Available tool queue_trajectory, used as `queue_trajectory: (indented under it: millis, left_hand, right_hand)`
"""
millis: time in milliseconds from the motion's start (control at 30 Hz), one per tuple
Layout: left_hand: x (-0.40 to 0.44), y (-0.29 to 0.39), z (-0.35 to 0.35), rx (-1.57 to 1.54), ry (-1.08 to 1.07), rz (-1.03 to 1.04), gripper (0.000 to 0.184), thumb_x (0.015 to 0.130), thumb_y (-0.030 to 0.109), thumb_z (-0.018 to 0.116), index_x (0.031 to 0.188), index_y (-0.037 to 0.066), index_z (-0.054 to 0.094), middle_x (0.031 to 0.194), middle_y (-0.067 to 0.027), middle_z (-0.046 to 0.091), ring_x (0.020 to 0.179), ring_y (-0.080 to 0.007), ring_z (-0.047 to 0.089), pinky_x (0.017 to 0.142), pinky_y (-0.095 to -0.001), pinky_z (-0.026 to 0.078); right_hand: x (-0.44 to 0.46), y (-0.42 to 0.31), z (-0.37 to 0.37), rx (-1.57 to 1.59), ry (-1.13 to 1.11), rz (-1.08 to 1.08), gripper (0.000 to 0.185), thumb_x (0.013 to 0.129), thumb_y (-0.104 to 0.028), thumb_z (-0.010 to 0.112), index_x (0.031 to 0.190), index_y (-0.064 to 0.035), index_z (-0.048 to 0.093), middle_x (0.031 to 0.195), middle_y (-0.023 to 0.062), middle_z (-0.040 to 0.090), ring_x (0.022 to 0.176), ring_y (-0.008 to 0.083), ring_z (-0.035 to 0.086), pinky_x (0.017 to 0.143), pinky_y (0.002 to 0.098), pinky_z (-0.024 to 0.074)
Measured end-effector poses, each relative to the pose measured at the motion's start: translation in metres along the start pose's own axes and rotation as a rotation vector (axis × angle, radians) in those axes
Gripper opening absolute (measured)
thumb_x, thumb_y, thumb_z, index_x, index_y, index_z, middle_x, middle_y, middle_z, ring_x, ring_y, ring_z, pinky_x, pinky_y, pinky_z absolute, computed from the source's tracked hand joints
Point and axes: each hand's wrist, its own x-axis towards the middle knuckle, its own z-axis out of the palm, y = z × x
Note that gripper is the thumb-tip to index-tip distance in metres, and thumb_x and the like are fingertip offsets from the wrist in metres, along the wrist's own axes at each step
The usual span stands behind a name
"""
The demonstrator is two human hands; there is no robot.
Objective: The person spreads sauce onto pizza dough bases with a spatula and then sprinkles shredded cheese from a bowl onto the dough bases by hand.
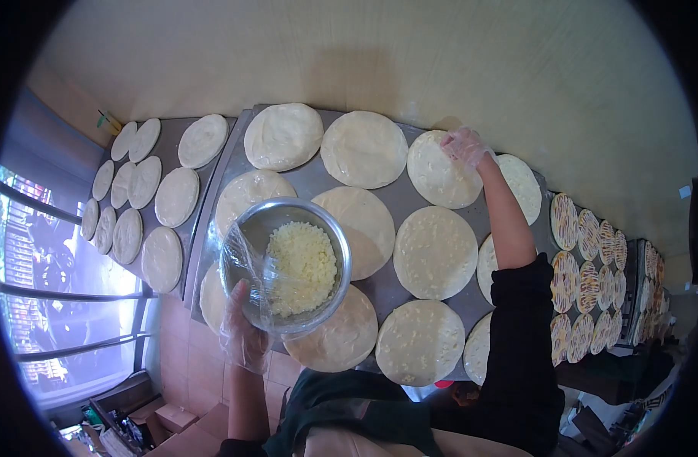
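My left hand [245, 335], in a clear plastic glove, grips the near-left rim of a metal bowl [344, 259]. Inside lies a heap of pale grated cheese [302, 266], and clear plastic wrap [246, 255] covers the bowl's left side. At the far side of the table, my gloved right hand [465, 146] hangs over a flat dough round [438, 179] with its fingers bunched together. Whatever they hold is hidden. Pale bits dot the dough round [435, 253] nearer me and its neighbour [420, 343]. Farther left, a dough round [364, 148] looks plain.
A second metal table [200, 179] on the left carries several plain dough rounds. To the right stand rounds with brown and yellow streaks [564, 221]. A wall [471, 68] runs along the far side. Cardboard boxes [174, 417] sit on the tiled floor at lower left, near a window [67, 282].
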Motion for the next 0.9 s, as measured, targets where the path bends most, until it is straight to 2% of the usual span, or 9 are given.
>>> queue_trajectory:
  millis: [100, 167, 400, 500, 600, 667, 800, 867, 900]
  left_hand:
    - [-0.002, -0.001, 0.005, 0.013, 0.013, 0.004, 0.050, 0.082, 0.019, 0.059, 0.124, 0.001, 0.039, 0.113, -0.0136, 0.052, 0.098, -0.0258, 0.056, 0.082, -0.0376, 0.050]
    - [-0.004, -0.001, 0.007, 0.034, 0.026, 0.012, 0.050, 0.082, 0.019, 0.059, 0.124, 0.001, 0.038, 0.113, -0.0137, 0.052, 0.098, -0.0257, 0.056, 0.083, -0.0375, 0.050]
    - [-0.009, 0.000, 0.006, 0.047, -0.007, 0.021, 0.050, 0.083, 0.018, 0.058, 0.125, 0.001, 0.038, 0.113, -0.0144, 0.052, 0.099, -0.0259, 0.055, 0.083, -0.0377, 0.049]
    - [-0.009, -0.001, 0.006, 0.053, -0.013, 0.028, 0.050, 0.083, 0.019, 0.059, 0.125, 0.001, 0.038, 0.113, -0.0143, 0.051, 0.099, -0.0258, 0.055, 0.084, -0.0377, 0.049]
    - [-0.010, -0.001, 0.008, 0.039, -0.003, 0.030, 0.051, 0.083, 0.020, 0.059, 0.125, 0.002, 0.038, 0.113, -0.0140, 0.051, 0.099, -0.0255, 0.055, 0.084, -0.0373, 0.049]
    - [-0.010, 0.000, 0.006, 0.043, 0.008, 0.042, 0.051, 0.083, 0.020, 0.059, 0.125, 0.002, 0.038, 0.113, -0.0137, 0.051, 0.099, -0.0252, 0.055, 0.084, -0.0371, 0.049]
    - [-0.009, 0.000, 0.002, 0.058, 0.010, 0.023, 0.050, 0.083, 0.022, 0.058, 0.125, 0.003, 0.038, 0.113, -0.0129, 0.052, 0.099, -0.0246, 0.055, 0.084, -0.0366, 0.049]
    - [-0.008, 0.000, 0.003, 0.056, 0.008, 0.030, 0.050, 0.083, 0.023, 0.057, 0.125, 0.003, 0.039, 0.112, -0.0125, 0.052, 0.099, -0.0244, 0.055, 0.084, -0.0364, 0.049]
    - [-0.008, 0.000, 0.003, 0.051, 0.008, 0.028, 0.049, 0.083, 0.023, 0.057, 0.125, 0.003, 0.039, 0.112, -0.0121, 0.052, 0.099, -0.0243, 0.055, 0.084, -0.0363, 0.049]
  right_hand:
    - [-0.008, -0.011, 0.001, -0.028, 0.043, -0.025, 0.010, 0.072, -0.017, 0.059, 0.072, -0.0126, 0.068, 0.066, 0.0059, 0.065, 0.062, 0.0185, 0.063, 0.062, 0.0298, 0.0500]
    - [-0.004, -0.005, 0.006, -0.178, 0.164, -0.277, 0.009, 0.071, -0.015, 0.060, 0.071, -0.0107, 0.068, 0.070, 0.0085, 0.065, 0.067, 0.0206, 0.063, 0.066, 0.0305, 0.0497]
    - [-0.005, -0.016, 0.008, -0.334, 0.161, -0.242, 0.012, 0.073, -0.015, 0.057, 0.072, -0.0096, 0.068, 0.073, 0.0114, 0.065, 0.071, 0.0236, 0.063, 0.068, 0.0324, 0.0482]
    - [-0.006, -0.005, 0.005, -0.153, 0.089, -0.279, 0.015, 0.074, -0.019, 0.055, 0.071, -0.0122, 0.068, 0.072, 0.0108, 0.065, 0.071, 0.0232, 0.063, 0.068, 0.0318, 0.0486]
    - [-0.009, -0.006, 0.001, 0.080, 0.054, -0.142, 0.017, 0.075, -0.022, 0.054, 0.069, -0.0143, 0.068, 0.071, 0.0119, 0.065, 0.067, 0.0234, 0.062, 0.067, 0.0313, 0.0482]
    - [-0.009, -0.006, -0.005, -0.527, 0.089, -0.228, 0.014, 0.075, -0.018, 0.059, 0.075, -0.0091, 0.069, 0.074, 0.0091, 0.066, 0.072, 0.0188, 0.063, 0.069, 0.0292, 0.0484]
    - [0.010, 0.049, -0.008, -0.635, 0.183, -0.256, 0.013, 0.073, -0.018, 0.060, 0.074, -0.0091, 0.069, 0.075, 0.0099, 0.066, 0.071, 0.0197, 0.063, 0.067, 0.0293, 0.0485]
    - [0.009, 0.054, -0.018, 0.102, 0.013, -0.009, 0.012, 0.071, -0.018, 0.060, 0.072, -0.0099, 0.068, 0.074, 0.0090, 0.066, 0.070, 0.0210, 0.062, 0.065, 0.0305, 0.0487]
    - [0.007, 0.053, -0.020, 0.101, 0.012, -0.008, 0.012, 0.071, -0.018, 0.060, 0.072, -0.0099, 0.068, 0.074, 0.0090, 0.066, 0.070, 0.0210, 0.062, 0.065, 0.0305, 0.0487]
